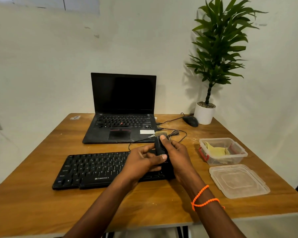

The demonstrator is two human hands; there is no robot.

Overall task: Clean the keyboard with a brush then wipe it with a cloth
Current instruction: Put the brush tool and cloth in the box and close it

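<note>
A: What are the fingers doing?
B: The right hand (176,154) curls round a black brush (159,145), thumb up near its pale bristles; the left hand (143,162) pinches the handle's lower end, thumb on top

A: Where's that?
B: Above the right end of the black keyboard (96,169) on the wooden table (41,203)

A: And the cloth?
B: The yellow cloth (217,151) lies in 1 clear box (237,152) to the right, its lid (239,181) just in front. The laptop (122,109), mouse (190,121) and potted plant (212,66) stand behind

a small office or home desk: a laptop (122,109), mouse (190,121) and potted plant (213,66) along the wooden table's (33,194) far edge.
</note>
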